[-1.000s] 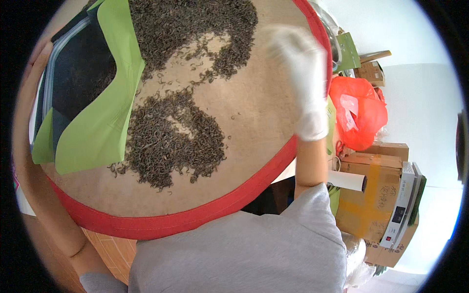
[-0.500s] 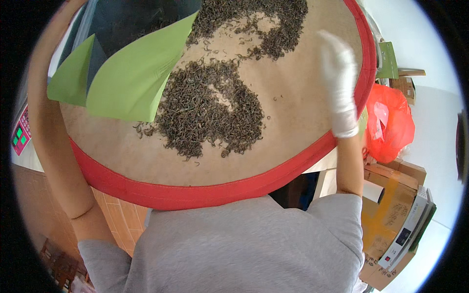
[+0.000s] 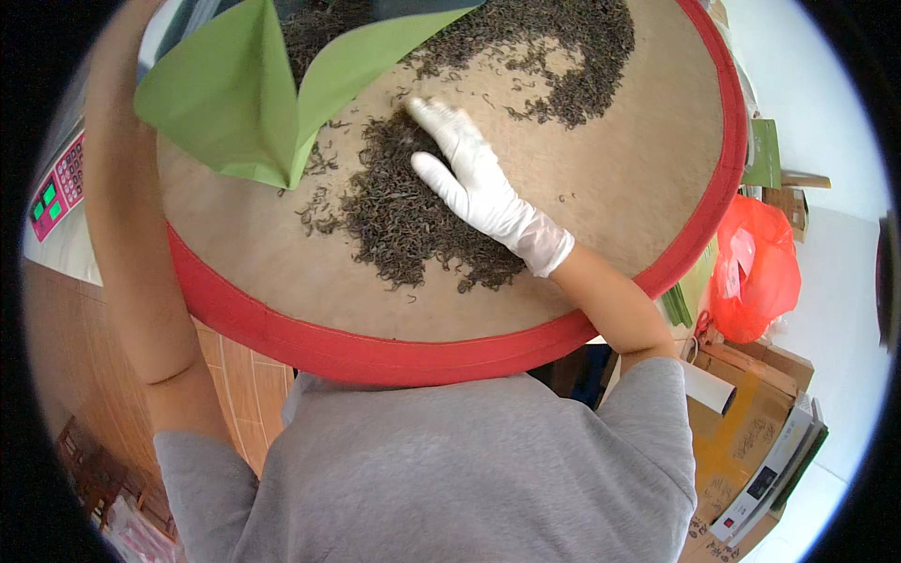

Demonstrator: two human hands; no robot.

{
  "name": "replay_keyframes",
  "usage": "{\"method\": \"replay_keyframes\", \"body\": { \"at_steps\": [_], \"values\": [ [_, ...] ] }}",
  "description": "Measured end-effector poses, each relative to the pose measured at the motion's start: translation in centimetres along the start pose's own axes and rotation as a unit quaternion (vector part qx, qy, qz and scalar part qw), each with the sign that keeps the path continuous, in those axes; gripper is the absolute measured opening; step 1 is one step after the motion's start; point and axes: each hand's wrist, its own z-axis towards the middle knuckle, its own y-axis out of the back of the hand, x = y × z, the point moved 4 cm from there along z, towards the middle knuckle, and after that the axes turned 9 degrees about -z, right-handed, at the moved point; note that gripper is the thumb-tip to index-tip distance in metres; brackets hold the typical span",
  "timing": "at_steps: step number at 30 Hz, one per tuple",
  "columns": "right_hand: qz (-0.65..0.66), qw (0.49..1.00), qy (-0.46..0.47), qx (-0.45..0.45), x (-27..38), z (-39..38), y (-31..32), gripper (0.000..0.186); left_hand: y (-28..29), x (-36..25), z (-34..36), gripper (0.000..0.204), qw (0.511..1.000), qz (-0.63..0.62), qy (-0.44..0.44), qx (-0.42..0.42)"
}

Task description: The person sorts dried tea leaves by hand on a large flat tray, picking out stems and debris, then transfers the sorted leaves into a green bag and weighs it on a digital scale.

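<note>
Gloved right hand [image 3: 477, 183] moved over dark leaves [image 3: 399, 211], red-rimmed tray [image 3: 648, 197] beneath

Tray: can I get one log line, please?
right hand: white-gloved, at dark leaves | left hand: out of view | green bag: over tray

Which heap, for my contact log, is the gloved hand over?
The nearer heap of dark curled leaves, partly under the gloved right hand; the far heap lies clear of it.

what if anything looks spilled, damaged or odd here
Only minor stray bits: some curled dark leaves lie loose left of the heap by the gloved right hand, scattered rather than gathered. They lie within the red-rimmed tray; nothing looks damaged.
</note>
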Motion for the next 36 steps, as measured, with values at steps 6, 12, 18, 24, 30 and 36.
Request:
{"method": "replay_keyframes", "body": {
  "at_steps": [6,12,18,24,30,36],
  "values": [
    [-0.046,0.992,0.064,0.099,4.0,-2.2,1.4,0.104,-3.2,-4.5,-2.7,0.03,0.979,-0.198,0.048,0.01],
    [-0.167,0.967,0.127,0.144,6.7,0.7,-1.1,0.104,-4.2,-3.4,-2.9,0.029,0.952,-0.283,0.014,-0.117],
    [-0.15,0.961,0.191,0.13,6.3,2.9,-2.5,0.07,-4.8,-3.3,-2.5,0.031,0.933,-0.342,0.007,-0.112],
    [-0.145,0.973,0.122,0.135,5.6,0.0,-1.9,0.048,-5.8,-6.8,-3.8,0.032,0.909,-0.413,-0.003,-0.054],
    [0.13,0.989,-0.058,0.036,3.6,-1.6,1.1,0.019,-4.1,-4.7,-1.5,0.033,0.927,-0.362,0.0,-0.099],
    [0.388,0.878,-0.276,-0.053,3.0,0.3,10.3,0.019,-5.5,-7.1,-1.4,0.03,0.92,-0.376,0.058,-0.091]
  ]
}}
